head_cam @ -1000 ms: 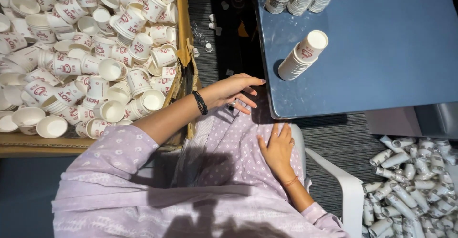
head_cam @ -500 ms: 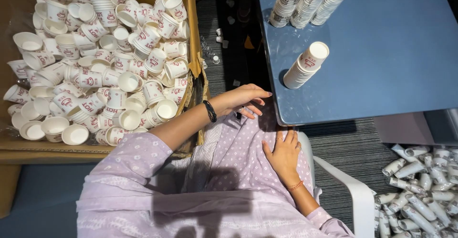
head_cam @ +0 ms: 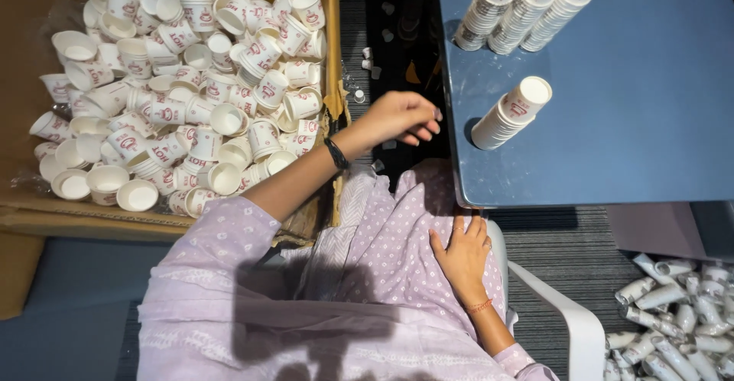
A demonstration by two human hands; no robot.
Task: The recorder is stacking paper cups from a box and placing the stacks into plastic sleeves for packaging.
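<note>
Lying tilted on blue table (head_cam: 650, 121): white paper-cup stack (head_cam: 511, 112), red-printed

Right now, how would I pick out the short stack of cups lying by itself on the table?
Start at the blue table on the right. Three long stacks lean together at its far edge. Nearer the person, just beyond the left hand, lies the short stack: it is alone, tipped on its side, its open white mouth facing up.
</note>
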